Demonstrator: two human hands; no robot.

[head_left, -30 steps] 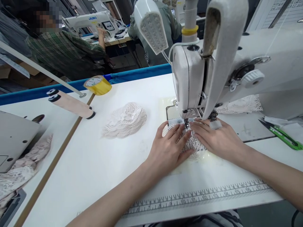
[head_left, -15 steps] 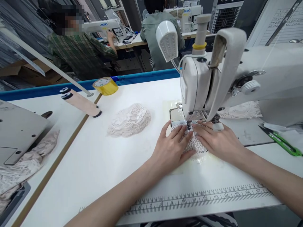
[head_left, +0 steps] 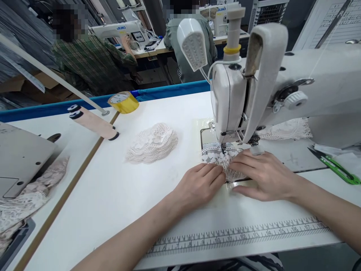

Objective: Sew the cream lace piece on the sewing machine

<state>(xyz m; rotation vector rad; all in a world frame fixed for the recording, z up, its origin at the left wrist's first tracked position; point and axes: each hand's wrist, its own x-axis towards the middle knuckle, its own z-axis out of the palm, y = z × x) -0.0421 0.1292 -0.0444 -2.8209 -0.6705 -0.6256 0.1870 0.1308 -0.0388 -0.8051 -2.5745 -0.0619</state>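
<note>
A white lace piece (head_left: 212,153) lies under the needle and presser foot of a white sewing machine (head_left: 229,101). At its front left edge, my left hand (head_left: 200,185) has its fingers curled in and closed on the lace; the fingertips are partly hidden. My right hand (head_left: 263,176) rests over the right part of the lace, fingers stretched forward and thumb held apart. Bunched lace shows between the two hands, in front of the foot.
Left of the machine sits a stack of lace pieces (head_left: 152,143). Farther left are yellow tape (head_left: 123,102) and a pink thread cone (head_left: 94,123). Green-handled snips (head_left: 338,169) lie at right, and more lace (head_left: 289,129) behind the needle. Two people sit at machines beyond the blue edge.
My left hand has drawn back toward me from beside the foot, and its fingers have curled. My right hand has shifted slightly back, its thumb now apart. More lace shows around the foot.
</note>
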